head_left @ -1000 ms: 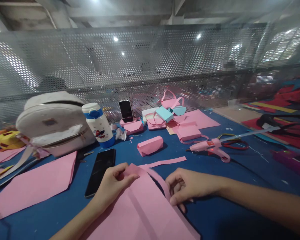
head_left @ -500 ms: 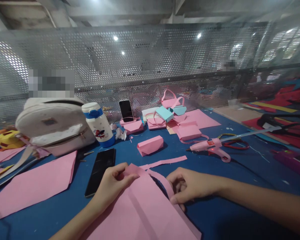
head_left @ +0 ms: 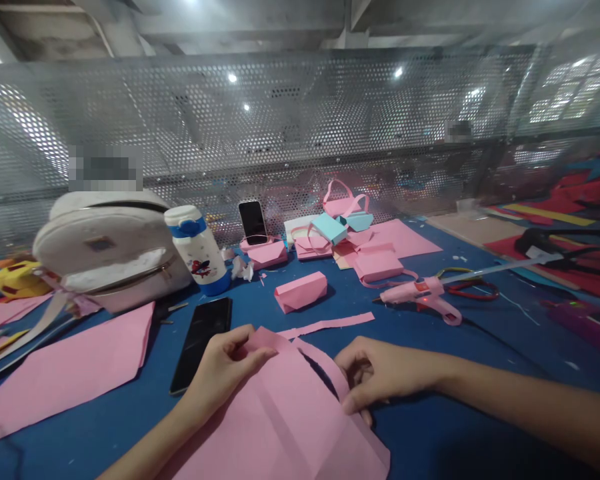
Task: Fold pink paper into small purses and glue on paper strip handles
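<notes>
A creased pink paper sheet (head_left: 285, 427) lies on the blue table (head_left: 445, 427) right in front of me. My left hand (head_left: 225, 370) pinches the sheet's far top corner, fingers closed on it. My right hand (head_left: 375, 377) is closed on the sheet's right edge, where a narrow strip of the paper curls up along the fold. A loose pink paper strip (head_left: 330, 325) lies just beyond both hands.
A black phone (head_left: 200, 343) lies left of my left hand, beside another pink sheet (head_left: 75, 367). Farther back stand a white bag (head_left: 105, 250), a white-and-blue bottle (head_left: 197, 250), a folded pink box (head_left: 300, 291), a pink glue gun (head_left: 420, 297), scissors (head_left: 467, 283) and pink paper bags (head_left: 345, 230) by the mesh screen.
My right hand has worked the sheet's right edge slightly inward and up, and the lower right corner of the sheet has shifted left. My left hand has held still.
</notes>
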`<state>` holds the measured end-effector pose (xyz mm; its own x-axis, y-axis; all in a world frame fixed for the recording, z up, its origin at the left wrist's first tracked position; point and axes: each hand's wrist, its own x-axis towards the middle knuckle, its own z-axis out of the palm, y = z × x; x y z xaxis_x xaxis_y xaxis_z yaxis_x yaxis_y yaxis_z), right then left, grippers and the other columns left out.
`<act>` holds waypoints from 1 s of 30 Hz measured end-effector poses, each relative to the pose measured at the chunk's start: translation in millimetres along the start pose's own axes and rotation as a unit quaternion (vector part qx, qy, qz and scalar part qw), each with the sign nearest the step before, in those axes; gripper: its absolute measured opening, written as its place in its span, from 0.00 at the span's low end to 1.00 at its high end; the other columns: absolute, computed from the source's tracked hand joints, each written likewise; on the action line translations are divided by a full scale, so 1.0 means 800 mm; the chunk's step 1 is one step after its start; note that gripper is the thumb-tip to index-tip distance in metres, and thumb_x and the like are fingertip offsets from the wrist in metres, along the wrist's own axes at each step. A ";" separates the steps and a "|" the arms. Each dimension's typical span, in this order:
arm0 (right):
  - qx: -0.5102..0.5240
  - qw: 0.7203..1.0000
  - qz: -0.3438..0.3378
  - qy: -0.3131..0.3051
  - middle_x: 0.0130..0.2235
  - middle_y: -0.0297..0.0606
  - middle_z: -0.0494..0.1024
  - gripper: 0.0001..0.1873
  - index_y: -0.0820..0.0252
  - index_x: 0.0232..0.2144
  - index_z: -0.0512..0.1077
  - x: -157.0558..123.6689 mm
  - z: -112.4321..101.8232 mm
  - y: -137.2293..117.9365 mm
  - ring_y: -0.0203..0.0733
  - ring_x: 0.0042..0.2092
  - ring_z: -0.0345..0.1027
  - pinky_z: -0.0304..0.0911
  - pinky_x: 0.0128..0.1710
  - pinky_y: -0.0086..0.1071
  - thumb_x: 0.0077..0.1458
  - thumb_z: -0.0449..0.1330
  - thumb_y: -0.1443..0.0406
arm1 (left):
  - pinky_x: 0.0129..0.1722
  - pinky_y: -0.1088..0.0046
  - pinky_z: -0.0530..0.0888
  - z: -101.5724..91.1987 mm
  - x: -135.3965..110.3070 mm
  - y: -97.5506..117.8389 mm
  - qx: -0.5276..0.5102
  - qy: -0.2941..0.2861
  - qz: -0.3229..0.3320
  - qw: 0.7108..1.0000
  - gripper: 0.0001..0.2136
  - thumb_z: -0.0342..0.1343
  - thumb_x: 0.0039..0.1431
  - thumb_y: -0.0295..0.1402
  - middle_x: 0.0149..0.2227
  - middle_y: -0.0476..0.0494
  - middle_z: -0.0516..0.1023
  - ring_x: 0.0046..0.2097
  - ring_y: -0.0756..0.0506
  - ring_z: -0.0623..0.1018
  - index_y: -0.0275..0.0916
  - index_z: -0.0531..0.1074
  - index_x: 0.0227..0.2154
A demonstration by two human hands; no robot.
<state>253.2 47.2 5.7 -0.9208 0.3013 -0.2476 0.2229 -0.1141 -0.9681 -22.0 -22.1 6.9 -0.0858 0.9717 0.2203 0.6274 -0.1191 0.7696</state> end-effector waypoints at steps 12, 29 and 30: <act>-0.024 1.000 0.011 -0.003 0.18 0.26 0.70 0.20 0.64 0.29 0.73 -0.002 -0.002 -0.002 0.27 0.18 0.57 0.50 0.17 0.20 0.46 0.72 0.54 | 0.23 0.76 0.50 -0.002 0.000 -0.005 -0.004 0.004 0.004 1.000 0.23 0.58 0.52 0.43 0.23 0.55 0.48 0.26 0.52 0.51 0.42 0.48 0.20; -0.033 0.999 0.005 0.001 0.18 0.25 0.67 0.18 0.63 0.30 0.70 -0.004 0.002 -0.010 0.27 0.18 0.56 0.50 0.16 0.19 0.52 0.68 0.55 | 0.22 0.76 0.49 -0.005 0.001 -0.006 -0.008 0.026 -0.001 1.000 0.23 0.59 0.52 0.43 0.23 0.56 0.47 0.26 0.52 0.50 0.42 0.48 0.20; -0.027 1.000 0.008 -0.001 0.17 0.25 0.67 0.19 0.63 0.29 0.70 -0.003 0.002 -0.010 0.27 0.18 0.55 0.50 0.16 0.19 0.50 0.69 0.54 | 0.22 0.76 0.49 -0.005 0.001 -0.006 -0.006 0.026 0.001 1.000 0.23 0.59 0.52 0.43 0.23 0.56 0.47 0.26 0.52 0.50 0.42 0.48 0.20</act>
<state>253.2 45.5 14.3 -0.9176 0.2982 -0.2628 0.2546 -0.0667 -0.9647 -28.3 -21.2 5.6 -0.1243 0.9596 0.2525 0.6178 -0.1243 0.7764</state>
